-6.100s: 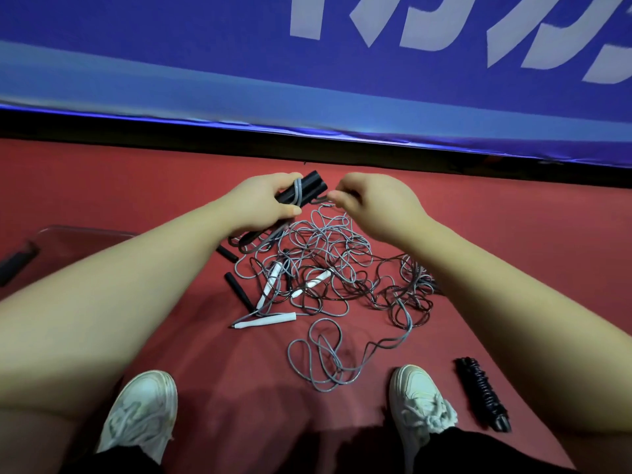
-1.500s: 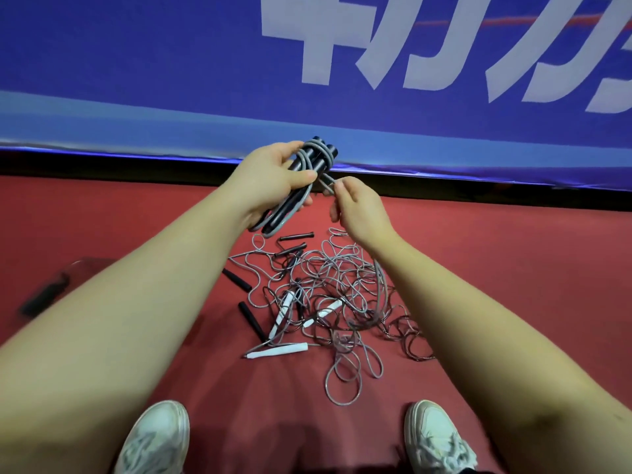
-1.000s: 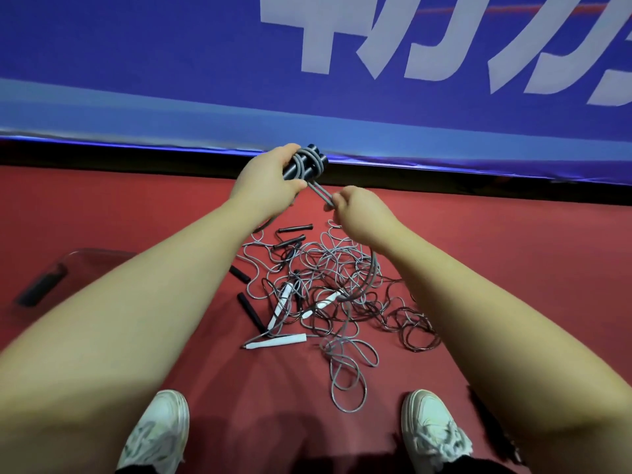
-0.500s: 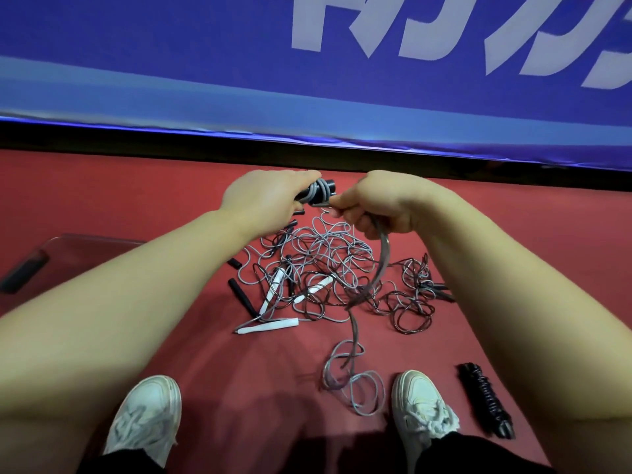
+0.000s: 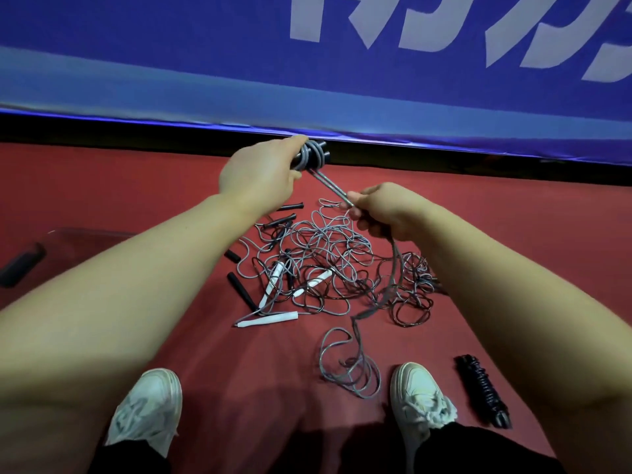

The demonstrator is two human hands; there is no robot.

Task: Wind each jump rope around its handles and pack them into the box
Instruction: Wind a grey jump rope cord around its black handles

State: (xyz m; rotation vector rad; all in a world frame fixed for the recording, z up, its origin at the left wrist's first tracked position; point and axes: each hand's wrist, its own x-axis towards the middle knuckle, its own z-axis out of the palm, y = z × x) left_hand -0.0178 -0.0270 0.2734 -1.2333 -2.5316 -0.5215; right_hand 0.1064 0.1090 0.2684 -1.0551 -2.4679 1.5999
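Left hand [image 5: 260, 172]: I see fingers curled round black handles [image 5: 316, 155].
Right hand [image 5: 386, 210]: fingers pinch grey rope [image 5: 331, 186], taut from fingers to handles.

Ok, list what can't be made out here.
Head view throughout:
Paired black handles: mostly hidden inside the left hand.
Clear plastic box: covered by the left forearm, cut by the frame edge.
Grey rope strand below the right hand: motion-blurred.
Tangled pile of grey and dark ropes: overlaps prevent a count.
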